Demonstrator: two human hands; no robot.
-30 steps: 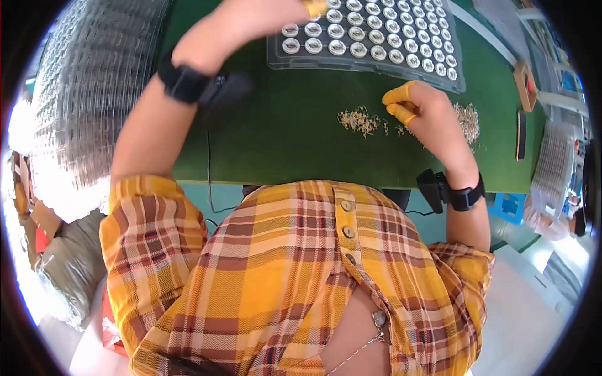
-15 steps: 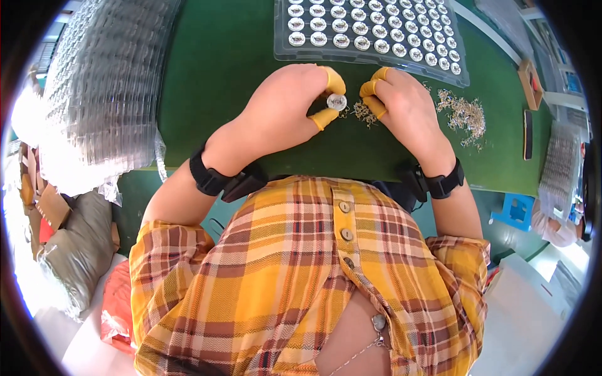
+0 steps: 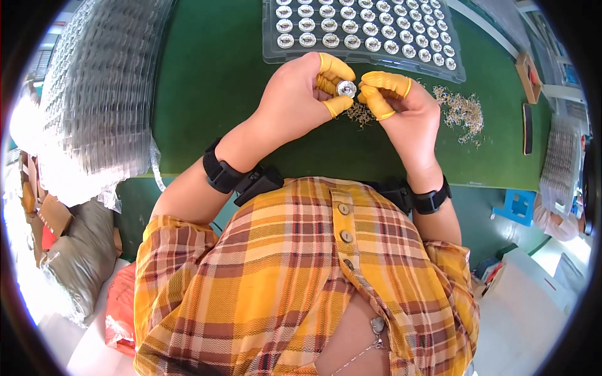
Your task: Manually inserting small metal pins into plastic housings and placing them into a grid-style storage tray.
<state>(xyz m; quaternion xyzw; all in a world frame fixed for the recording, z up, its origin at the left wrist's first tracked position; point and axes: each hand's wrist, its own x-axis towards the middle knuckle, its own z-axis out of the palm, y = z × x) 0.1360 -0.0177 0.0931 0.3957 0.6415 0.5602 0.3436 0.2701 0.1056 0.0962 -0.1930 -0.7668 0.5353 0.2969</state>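
While the left hand [image 3: 290, 94] pinches a round silvery disc [image 3: 347, 89] in yellow-covered fingertips, the right hand [image 3: 414, 116] has come in toward it; half a second ago it sat well apart, over the small heap [image 3: 360, 115]. Right fingertips now drawn together just beside the disc; whether they grip a bit, cannot tell. Judged meaning: work has shifted from heap to disc.

Counts, near to far: two hands; one held disc, above the green bench [image 3: 219, 100]; two heaps of tiny bits, the small one below the fingertips, the larger heap [image 3: 464, 116] to the right, pieces uncountable; one clear tray [image 3: 273, 54] beyond, ten discs in its front row, total unknown (cut by upper edge).
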